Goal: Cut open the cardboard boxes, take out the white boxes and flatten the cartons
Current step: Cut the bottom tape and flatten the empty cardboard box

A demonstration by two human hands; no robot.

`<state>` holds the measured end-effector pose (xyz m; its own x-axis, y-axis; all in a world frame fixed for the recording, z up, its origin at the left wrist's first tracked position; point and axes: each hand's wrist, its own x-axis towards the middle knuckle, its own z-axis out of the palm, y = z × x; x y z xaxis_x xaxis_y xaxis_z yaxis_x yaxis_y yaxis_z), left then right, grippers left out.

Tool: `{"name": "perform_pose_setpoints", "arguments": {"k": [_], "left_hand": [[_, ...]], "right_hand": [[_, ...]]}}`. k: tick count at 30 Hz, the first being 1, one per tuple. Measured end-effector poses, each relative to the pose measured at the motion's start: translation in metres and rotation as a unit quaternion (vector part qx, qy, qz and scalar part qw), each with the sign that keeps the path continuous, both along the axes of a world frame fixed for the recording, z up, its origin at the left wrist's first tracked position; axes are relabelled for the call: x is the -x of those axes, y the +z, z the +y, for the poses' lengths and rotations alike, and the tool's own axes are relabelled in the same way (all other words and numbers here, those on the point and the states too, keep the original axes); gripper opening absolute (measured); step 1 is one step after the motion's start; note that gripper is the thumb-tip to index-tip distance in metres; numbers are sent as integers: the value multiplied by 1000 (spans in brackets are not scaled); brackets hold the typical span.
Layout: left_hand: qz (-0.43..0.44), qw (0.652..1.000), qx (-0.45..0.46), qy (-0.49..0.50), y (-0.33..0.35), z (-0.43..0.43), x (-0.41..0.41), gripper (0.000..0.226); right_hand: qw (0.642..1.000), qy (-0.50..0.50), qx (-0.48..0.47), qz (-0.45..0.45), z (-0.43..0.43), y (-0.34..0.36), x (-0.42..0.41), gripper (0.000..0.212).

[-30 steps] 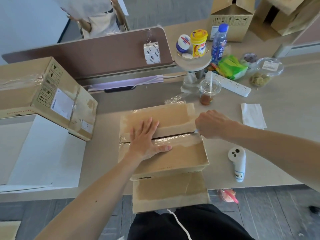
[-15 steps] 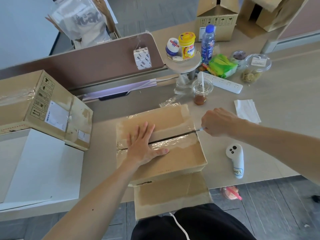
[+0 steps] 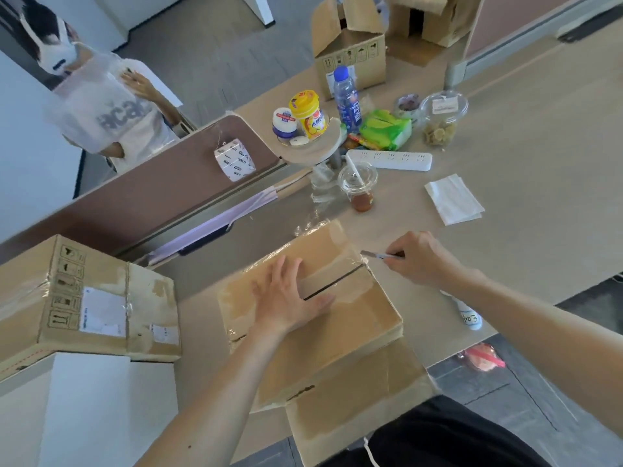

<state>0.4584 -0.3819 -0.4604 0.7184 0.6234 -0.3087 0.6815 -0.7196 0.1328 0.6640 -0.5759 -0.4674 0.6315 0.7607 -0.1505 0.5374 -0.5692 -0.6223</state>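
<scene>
At my left a taped carton (image 3: 84,298), marked with handling symbols, sits on a white box (image 3: 84,416); on the surface (image 3: 505,163) before me my left hand (image 3: 290,298) lies spread flat on the middle carton (image 3: 337,338). My right hand (image 3: 421,261) pinches a thin knife (image 3: 374,255) in its grip, just off the right end of the dark seam, and I'd keep the blade shallow and clear of my left hand. A white controller (image 3: 470,318) by my right forearm reads roughly "H03".

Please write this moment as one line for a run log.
step: cut carton | left hand: flat on carton | right hand: holds knife, blade by right end of seam | seam: dark gap shows
</scene>
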Motion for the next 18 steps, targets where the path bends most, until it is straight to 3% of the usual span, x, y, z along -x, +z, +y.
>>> {"name": "perform_pose_setpoints", "arguments": {"k": [6,18], "left_hand": [[35,997,-10,-72,9,5,-44,102],[84,985,3,-147,21,11,-84,109]], "right_hand": [[989,-100,-50,100,0,-10,18,20],[976,-113,-110,148,-2,-18,30,19]]}}
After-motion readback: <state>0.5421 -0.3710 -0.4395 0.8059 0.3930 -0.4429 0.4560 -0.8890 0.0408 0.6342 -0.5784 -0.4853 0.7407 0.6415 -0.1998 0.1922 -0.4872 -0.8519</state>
